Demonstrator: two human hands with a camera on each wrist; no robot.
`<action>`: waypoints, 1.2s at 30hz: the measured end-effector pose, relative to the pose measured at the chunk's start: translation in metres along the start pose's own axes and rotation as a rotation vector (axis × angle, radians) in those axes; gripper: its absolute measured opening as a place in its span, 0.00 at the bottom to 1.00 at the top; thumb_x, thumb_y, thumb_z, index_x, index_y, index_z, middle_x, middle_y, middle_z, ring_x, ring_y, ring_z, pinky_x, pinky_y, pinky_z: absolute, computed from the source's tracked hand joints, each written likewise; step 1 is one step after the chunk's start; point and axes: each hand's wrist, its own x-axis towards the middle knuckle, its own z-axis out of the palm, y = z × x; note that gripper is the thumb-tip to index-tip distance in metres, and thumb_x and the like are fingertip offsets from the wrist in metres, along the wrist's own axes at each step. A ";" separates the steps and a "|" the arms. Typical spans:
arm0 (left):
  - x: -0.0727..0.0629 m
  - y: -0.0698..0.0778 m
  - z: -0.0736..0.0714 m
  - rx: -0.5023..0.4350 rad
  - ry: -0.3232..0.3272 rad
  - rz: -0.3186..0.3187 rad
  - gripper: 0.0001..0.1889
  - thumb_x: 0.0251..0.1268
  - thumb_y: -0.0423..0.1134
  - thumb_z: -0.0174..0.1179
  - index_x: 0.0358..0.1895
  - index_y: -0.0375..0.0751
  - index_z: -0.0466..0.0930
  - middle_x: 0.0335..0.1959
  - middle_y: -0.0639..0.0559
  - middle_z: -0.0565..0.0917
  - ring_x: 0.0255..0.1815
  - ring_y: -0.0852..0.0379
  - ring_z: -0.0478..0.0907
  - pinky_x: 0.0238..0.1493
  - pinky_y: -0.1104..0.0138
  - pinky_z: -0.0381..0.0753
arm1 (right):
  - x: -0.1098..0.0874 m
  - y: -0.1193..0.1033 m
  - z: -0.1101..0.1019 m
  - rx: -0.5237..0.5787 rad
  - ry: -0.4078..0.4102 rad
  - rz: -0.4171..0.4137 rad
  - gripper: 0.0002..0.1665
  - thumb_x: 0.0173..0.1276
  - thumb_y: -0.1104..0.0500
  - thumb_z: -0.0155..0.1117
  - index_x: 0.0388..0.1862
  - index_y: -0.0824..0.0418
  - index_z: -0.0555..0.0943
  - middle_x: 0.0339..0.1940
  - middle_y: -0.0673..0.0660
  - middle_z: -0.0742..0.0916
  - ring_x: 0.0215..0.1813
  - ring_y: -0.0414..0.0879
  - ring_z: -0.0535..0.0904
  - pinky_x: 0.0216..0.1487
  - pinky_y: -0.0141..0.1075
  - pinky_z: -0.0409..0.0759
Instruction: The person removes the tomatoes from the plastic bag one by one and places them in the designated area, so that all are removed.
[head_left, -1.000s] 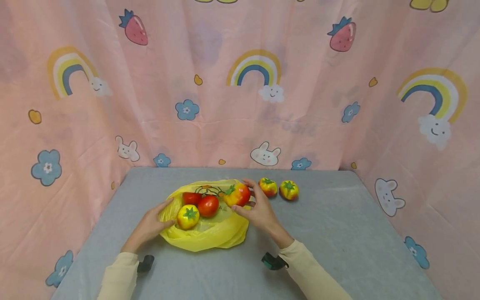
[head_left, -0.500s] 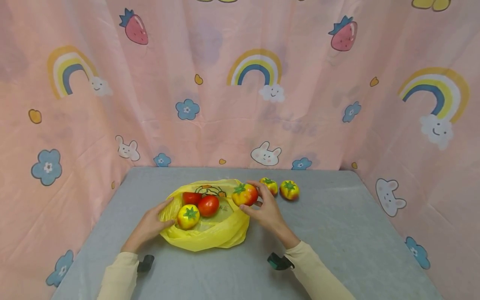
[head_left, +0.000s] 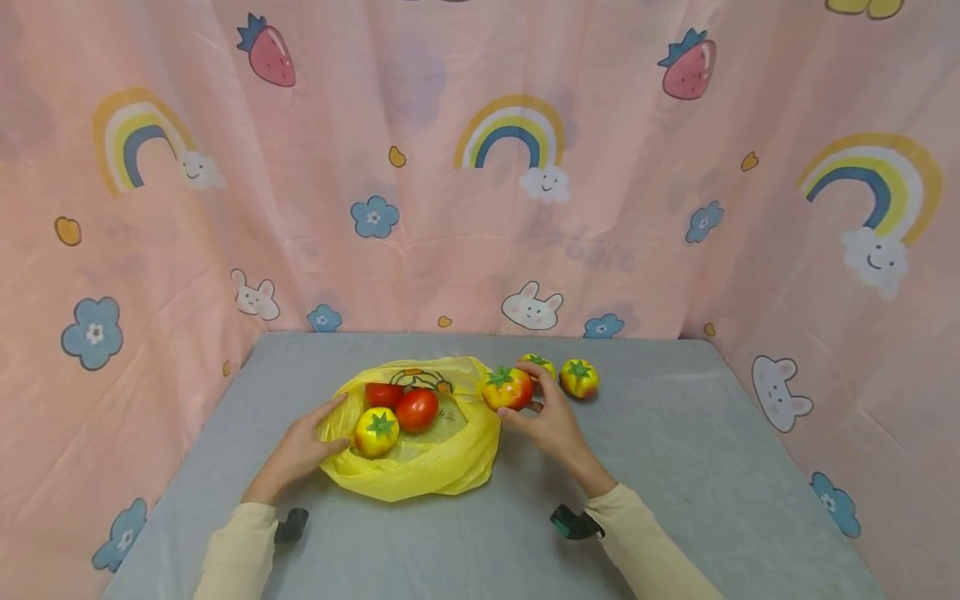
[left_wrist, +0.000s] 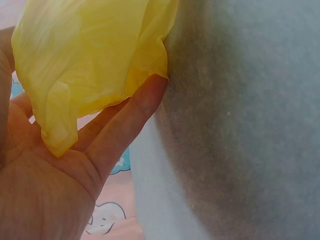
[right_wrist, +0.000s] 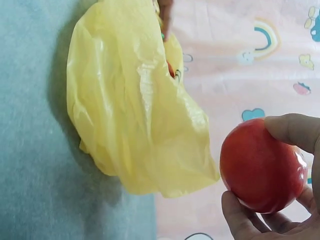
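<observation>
My right hand point(head_left: 552, 417) grips a red-and-yellow tomato point(head_left: 504, 388) with a green star-shaped top, thumb on one side and fingers on the other. It is at the right rim of a yellow plastic bag point(head_left: 442, 479); the right wrist view shows the tomato's smooth red side point(right_wrist: 260, 165). At the bag's left side, my left hand point(head_left: 296, 450) holds the rim, thumb and fingers spread along it. Inside the bag lie a yellow tomato point(head_left: 377, 432), a red tomato point(head_left: 417, 410) and another red one point(head_left: 383, 395), partly hidden.
Behind my right hand, a yellow-red tomato point(head_left: 537, 362) is partly covered by it, and a second tomato point(head_left: 579, 379) sits just to the right. A grey cloth covers the table point(head_left: 675, 467). Pink printed curtains point(head_left: 420, 275) stand around its back and sides.
My right hand has moved right with its tomato, from over the bag's opening to its right rim, now overlapping one loose tomato. The left hand and bag stay nearly still.
</observation>
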 end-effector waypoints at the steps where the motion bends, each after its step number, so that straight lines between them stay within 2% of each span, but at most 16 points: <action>1: 0.000 0.000 0.000 -0.001 -0.001 0.000 0.39 0.62 0.39 0.64 0.76 0.44 0.58 0.75 0.32 0.60 0.75 0.29 0.56 0.74 0.37 0.54 | 0.000 0.001 -0.001 0.001 0.002 0.003 0.44 0.57 0.59 0.75 0.71 0.58 0.64 0.70 0.59 0.71 0.66 0.58 0.71 0.65 0.54 0.76; 10: 0.001 0.000 -0.006 0.020 0.002 0.035 0.39 0.62 0.40 0.64 0.76 0.44 0.58 0.75 0.32 0.61 0.75 0.29 0.56 0.73 0.36 0.55 | 0.000 0.012 -0.012 -0.003 0.036 0.033 0.43 0.58 0.60 0.75 0.69 0.57 0.65 0.69 0.60 0.72 0.68 0.59 0.70 0.65 0.53 0.77; 16: 0.001 -0.001 -0.005 0.008 -0.023 0.013 0.40 0.63 0.42 0.65 0.77 0.45 0.57 0.76 0.33 0.60 0.76 0.30 0.55 0.73 0.37 0.55 | 0.000 0.020 -0.026 -0.018 0.052 0.061 0.43 0.58 0.61 0.74 0.69 0.59 0.64 0.68 0.61 0.71 0.68 0.60 0.69 0.66 0.54 0.75; 24: -0.002 -0.001 -0.004 0.014 0.008 0.032 0.39 0.62 0.39 0.64 0.76 0.43 0.59 0.75 0.31 0.61 0.75 0.29 0.56 0.73 0.36 0.55 | 0.003 0.030 -0.038 -0.016 0.087 0.097 0.44 0.58 0.60 0.74 0.70 0.59 0.62 0.69 0.62 0.71 0.67 0.60 0.71 0.70 0.53 0.72; 30: -0.003 -0.003 -0.002 0.012 0.000 0.032 0.39 0.61 0.39 0.64 0.76 0.43 0.59 0.75 0.31 0.61 0.75 0.29 0.57 0.73 0.36 0.56 | 0.001 0.036 -0.046 -0.053 0.104 0.124 0.47 0.60 0.60 0.73 0.74 0.55 0.58 0.74 0.62 0.66 0.70 0.60 0.68 0.71 0.53 0.70; 36: -0.001 -0.004 -0.003 0.011 0.015 0.038 0.39 0.61 0.38 0.64 0.76 0.43 0.59 0.75 0.31 0.61 0.74 0.29 0.57 0.73 0.36 0.56 | 0.003 0.041 -0.054 -0.074 0.116 0.120 0.43 0.62 0.58 0.72 0.73 0.56 0.62 0.73 0.64 0.66 0.70 0.63 0.67 0.71 0.55 0.69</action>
